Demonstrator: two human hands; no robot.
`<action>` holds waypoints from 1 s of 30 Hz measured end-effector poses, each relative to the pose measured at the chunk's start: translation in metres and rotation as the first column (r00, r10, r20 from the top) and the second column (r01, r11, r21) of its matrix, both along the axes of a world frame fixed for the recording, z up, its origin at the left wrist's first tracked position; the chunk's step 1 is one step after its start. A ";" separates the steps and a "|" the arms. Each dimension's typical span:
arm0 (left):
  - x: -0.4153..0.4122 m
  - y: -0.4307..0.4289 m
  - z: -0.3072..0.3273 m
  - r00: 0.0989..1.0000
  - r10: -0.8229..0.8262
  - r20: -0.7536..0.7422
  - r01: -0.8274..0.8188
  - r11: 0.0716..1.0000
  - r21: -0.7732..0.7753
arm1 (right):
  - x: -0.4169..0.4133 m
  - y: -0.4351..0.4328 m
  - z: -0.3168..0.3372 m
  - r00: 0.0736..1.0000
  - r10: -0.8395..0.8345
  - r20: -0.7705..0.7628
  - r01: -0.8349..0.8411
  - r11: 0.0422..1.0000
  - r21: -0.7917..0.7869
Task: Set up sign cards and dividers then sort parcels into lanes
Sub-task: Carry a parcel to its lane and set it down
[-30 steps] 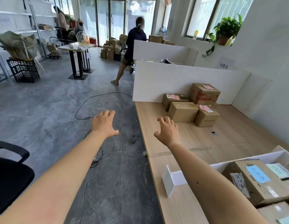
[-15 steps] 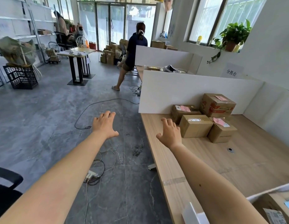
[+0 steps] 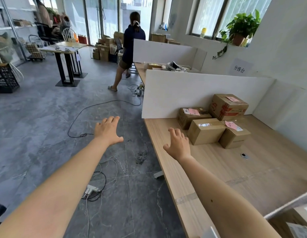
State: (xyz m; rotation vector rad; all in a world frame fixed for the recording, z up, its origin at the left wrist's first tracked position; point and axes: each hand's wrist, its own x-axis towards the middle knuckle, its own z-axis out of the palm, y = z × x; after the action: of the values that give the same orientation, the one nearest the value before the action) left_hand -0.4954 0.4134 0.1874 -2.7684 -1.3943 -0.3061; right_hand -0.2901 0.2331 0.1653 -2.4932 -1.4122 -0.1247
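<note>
Stretching both arms forward, we hold nothing. The left hand (image 3: 107, 130) hovers over the floor (image 3: 46, 126), off the counter's edge, its fingers (image 3: 111, 119) straight and spread. The right hand (image 3: 179, 145) hangs above the counter (image 3: 252, 172), fingers (image 3: 173, 132) loosely splayed and empty. Ahead and to the right of it sit four parcels (image 3: 234, 137) in a cluster. The plain brown parcel (image 3: 205, 131) lies nearest, just beyond the right fingertips, its long side running across our reach. We judge the right hand the closer one for a pick. Behind the cluster the white divider (image 3: 192, 93) stands upright across the counter.
</note>
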 end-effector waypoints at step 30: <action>0.261 0.153 -0.013 0.965 -0.251 -0.082 0.246 0.967 -0.059 | 0.256 0.139 -0.027 0.965 -0.242 -0.096 0.239 0.970 -0.041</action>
State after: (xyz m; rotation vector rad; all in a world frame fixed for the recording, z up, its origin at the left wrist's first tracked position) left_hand -0.2339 0.5669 0.1741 -2.9581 -1.0489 -0.1529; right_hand -0.0340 0.3725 0.1383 -2.6464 -1.0755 -0.0253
